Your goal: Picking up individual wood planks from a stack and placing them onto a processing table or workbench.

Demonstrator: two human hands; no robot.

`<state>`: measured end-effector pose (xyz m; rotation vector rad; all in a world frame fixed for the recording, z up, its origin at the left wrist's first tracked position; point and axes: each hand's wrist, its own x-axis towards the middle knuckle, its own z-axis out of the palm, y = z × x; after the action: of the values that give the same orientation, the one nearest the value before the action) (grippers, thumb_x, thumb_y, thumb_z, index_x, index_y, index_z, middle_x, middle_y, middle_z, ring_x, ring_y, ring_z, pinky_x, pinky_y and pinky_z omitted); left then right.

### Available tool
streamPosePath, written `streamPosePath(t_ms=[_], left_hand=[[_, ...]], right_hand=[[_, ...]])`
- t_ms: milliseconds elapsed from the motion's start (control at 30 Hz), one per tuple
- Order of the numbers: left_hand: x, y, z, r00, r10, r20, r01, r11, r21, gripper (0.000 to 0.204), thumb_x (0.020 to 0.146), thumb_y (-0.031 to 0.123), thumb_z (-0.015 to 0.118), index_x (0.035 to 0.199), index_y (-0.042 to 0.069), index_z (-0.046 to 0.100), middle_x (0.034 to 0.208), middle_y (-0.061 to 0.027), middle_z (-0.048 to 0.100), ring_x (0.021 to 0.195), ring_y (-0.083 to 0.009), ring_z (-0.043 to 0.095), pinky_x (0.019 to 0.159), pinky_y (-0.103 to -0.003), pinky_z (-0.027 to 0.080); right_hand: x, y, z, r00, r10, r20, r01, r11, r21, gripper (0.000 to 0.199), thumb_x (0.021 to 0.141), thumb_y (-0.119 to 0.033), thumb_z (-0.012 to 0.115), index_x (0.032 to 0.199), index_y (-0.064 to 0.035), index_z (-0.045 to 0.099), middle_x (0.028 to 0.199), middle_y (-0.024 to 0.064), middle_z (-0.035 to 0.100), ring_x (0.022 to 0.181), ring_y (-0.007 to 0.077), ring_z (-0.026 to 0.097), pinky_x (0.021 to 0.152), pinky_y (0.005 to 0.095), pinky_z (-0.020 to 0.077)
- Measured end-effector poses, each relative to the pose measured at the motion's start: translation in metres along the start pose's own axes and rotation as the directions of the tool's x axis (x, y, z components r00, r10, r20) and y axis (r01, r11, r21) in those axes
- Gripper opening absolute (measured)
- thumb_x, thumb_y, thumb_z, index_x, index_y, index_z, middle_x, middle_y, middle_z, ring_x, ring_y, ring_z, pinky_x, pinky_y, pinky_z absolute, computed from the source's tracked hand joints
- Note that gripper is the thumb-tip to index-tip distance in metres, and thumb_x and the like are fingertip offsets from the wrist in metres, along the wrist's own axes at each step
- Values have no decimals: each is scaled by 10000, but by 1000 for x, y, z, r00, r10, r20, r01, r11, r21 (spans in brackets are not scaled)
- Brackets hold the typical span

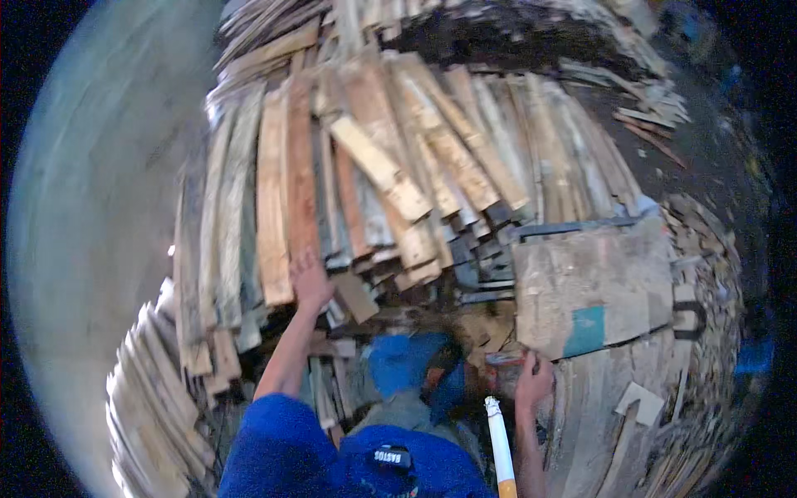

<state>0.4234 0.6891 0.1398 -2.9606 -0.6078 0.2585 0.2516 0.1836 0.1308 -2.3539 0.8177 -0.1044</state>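
My left hand (310, 284) lies on the near end of a reddish-brown board (302, 183), its fingers stretched out over the wood. A pale board (271, 199) sits just left of it. A short, light plank (380, 168) lies slantwise across the stack. Off to the right, my right hand (535, 380) is closed beside the lower left corner of a worn flat panel (594, 278) with a teal patch. Something thin and reddish (504, 358) shows at its fingertips, too blurred to name. A lit cigarette (500, 448) juts up from the lower edge.
Long boards (573, 149) of mixed colours are stacked before me, their near ends uneven. More timber (154, 394) is piled at the lower left, and wood (598, 415) lies below the panel. A pale wall or floor surface (108, 183) fills the left side.
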Motion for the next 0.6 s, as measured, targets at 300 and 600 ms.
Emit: streamPosePath(t_ms=[300, 600], left_hand=[[1, 33, 17, 897, 173, 407, 432, -143, -890, 322, 838, 21, 657, 1158, 22, 623, 1070, -85, 657, 890, -206, 656, 747, -346, 575], [-223, 135, 8, 349, 727, 591, 756, 154, -636, 391, 918, 188, 679, 1280, 58, 609, 1092, -63, 701, 916, -198, 688, 803, -345, 585]], right_hand=[[2, 7, 8, 998, 50, 29, -47, 995, -84, 440, 935, -401, 651, 1135, -9, 671, 1092, 241, 659, 1045, 436, 609, 917, 507, 477], [9, -120, 7, 837, -201, 509, 144, 978, 150, 551, 914, -517, 626, 1202, -49, 657, 1179, 231, 686, 1093, 419, 653, 897, 513, 507]])
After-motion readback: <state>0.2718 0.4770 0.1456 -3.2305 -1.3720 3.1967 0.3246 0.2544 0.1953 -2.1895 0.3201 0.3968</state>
